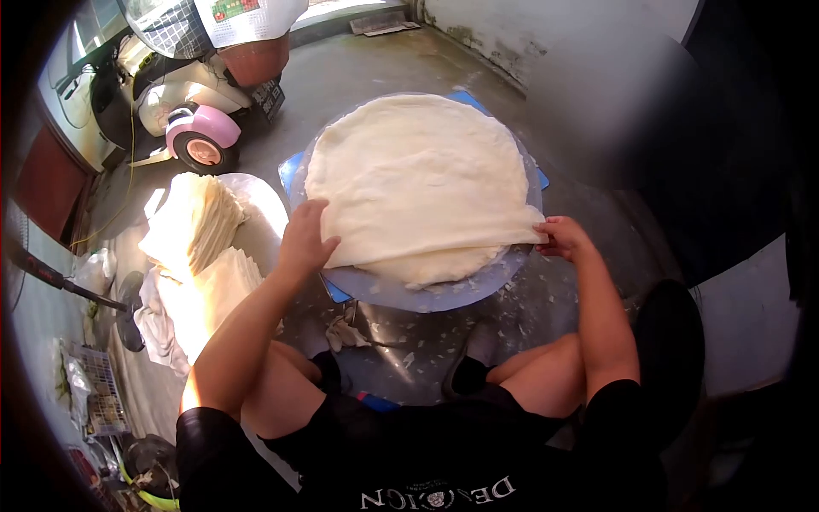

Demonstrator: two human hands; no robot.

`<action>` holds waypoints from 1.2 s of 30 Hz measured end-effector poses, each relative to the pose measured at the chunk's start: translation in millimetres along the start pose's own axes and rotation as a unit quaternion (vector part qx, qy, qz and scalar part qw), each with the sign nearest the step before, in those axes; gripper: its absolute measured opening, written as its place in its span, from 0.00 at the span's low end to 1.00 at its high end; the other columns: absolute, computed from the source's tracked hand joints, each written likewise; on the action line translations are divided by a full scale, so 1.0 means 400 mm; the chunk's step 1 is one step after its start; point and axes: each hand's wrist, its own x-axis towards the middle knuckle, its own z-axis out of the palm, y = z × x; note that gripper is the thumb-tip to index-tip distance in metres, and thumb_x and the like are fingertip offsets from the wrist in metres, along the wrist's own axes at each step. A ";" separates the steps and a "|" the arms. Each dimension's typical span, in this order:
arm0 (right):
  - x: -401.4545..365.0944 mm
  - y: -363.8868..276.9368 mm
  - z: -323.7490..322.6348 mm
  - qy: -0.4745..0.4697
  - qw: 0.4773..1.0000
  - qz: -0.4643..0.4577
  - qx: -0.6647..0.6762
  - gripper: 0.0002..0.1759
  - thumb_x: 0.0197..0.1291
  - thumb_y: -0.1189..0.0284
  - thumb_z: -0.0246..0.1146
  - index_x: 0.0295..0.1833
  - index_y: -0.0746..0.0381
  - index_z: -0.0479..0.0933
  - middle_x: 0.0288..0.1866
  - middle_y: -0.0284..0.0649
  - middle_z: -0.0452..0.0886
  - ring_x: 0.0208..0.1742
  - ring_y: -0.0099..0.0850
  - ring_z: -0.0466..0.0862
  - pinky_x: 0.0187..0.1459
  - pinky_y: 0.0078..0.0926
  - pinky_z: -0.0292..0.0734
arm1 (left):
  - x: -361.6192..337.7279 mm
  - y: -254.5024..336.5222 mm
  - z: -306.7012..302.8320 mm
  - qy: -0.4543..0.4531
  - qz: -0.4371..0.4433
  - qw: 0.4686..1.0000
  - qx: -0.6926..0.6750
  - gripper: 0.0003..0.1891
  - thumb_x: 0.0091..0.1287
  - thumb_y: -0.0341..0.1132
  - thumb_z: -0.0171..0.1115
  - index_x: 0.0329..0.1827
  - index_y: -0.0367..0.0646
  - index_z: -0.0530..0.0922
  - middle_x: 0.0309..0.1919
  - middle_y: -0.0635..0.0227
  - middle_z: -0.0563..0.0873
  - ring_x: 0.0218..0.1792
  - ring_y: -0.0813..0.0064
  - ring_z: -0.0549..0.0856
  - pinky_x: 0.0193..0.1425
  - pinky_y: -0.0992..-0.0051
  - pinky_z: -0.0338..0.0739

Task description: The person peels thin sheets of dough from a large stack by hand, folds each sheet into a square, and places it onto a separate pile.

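A wide, pale round dough sheet (418, 171) lies on a round, flour-dusted board (409, 296) in front of me. Its near edge is folded or lifted into a straight line, and a lower layer of dough (435, 271) shows beneath it. My right hand (560, 237) pinches the right end of that edge between thumb and fingers. At the left rim, my left hand (305, 241) rests against the dough, thumb and fingers apart. Part of the left hand's contact is hidden from view.
Left of the board, stacks of thin pale sheets (192, 222) rest on a round white surface (260, 200) and cloth. Blue corners (293, 166) stick out under the board. A scooter (183, 94) and a pink-fendered wheel (205, 141) stand back left. Scraps litter the floor.
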 end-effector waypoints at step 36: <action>-0.047 -0.302 0.423 -0.105 0.902 -0.345 -0.236 0.07 0.65 0.76 0.63 0.46 0.66 0.81 0.24 0.34 0.81 0.25 0.20 0.80 0.26 0.20 0.74 | -0.012 0.405 0.238 -0.060 0.122 0.988 -0.072 0.27 0.60 0.42 0.68 0.58 0.33 0.78 0.60 0.53 0.80 0.62 0.55 0.78 0.69 0.60 0.70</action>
